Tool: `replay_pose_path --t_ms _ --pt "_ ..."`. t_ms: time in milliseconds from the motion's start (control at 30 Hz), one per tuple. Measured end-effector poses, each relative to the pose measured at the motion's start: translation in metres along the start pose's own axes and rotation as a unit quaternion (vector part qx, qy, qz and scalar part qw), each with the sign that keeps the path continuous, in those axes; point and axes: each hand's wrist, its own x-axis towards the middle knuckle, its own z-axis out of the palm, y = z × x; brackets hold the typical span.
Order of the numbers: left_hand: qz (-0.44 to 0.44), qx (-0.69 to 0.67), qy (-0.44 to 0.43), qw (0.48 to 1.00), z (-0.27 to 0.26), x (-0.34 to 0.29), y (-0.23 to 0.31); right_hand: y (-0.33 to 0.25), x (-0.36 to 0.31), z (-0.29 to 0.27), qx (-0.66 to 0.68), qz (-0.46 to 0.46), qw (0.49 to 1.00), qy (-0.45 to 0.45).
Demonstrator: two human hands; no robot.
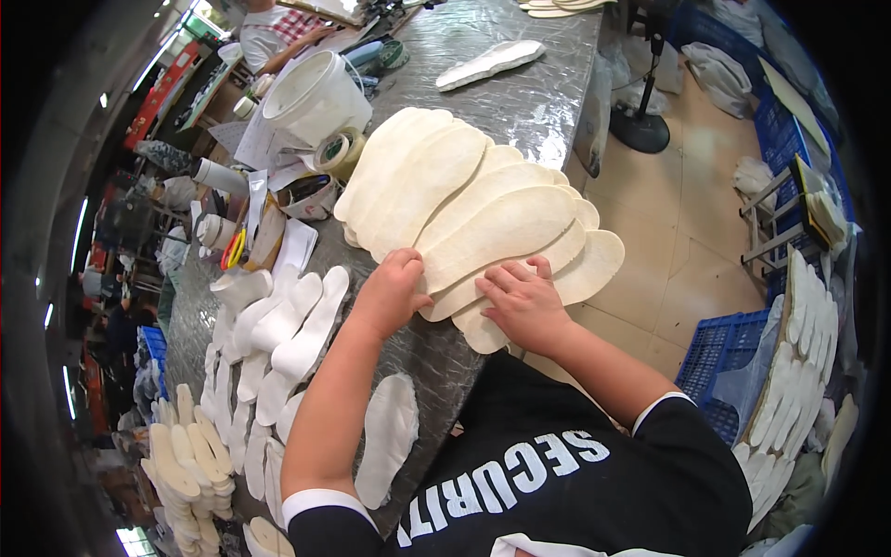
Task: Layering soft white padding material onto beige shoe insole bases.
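A thick fan of overlapping cream insoles (501,221) covers the table edge in front of me. My left hand (394,290) is closed at the near-left ends of the upper insoles, its thumb along their edge and its fingertips partly hidden. To its right, my right hand (522,299) lies palm down over the lower insoles, fingers apart and touching their surface. The rightmost insole (594,267) sticks out past the table edge. Left of my left forearm, white shoe-shaped pieces (306,325) lie in a loose spread, and a single white insole (390,436) rests beside that forearm.
A white bucket (311,97), a tape roll (339,151) and yellow-handled scissors (236,247) crowd the table's left side. One thick white insole (490,65) lies farther back. Beyond the right edge are a black stand base (639,131), a blue crate (719,348) and a rack of insoles (789,371).
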Motion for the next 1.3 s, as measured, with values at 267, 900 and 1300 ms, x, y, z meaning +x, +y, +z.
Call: replay_pose_path --t_ms 267,900,1300 --pt "-0.071 -0.002 0.053 0.996 -0.006 0.014 -0.013 0.003 0.002 -0.004 -0.017 -0.009 1.0 -0.006" --pt "-0.136 0.069 0.258 0.954 -0.168 -0.076 0.088 -0.025 0.03 0.014 0.384 0.087 0.919 -0.01" --pt "-0.558 -0.336 0.286 0.703 -0.087 -0.311 0.162 -0.097 0.01 0.037 0.885 0.16 0.364 -0.241"
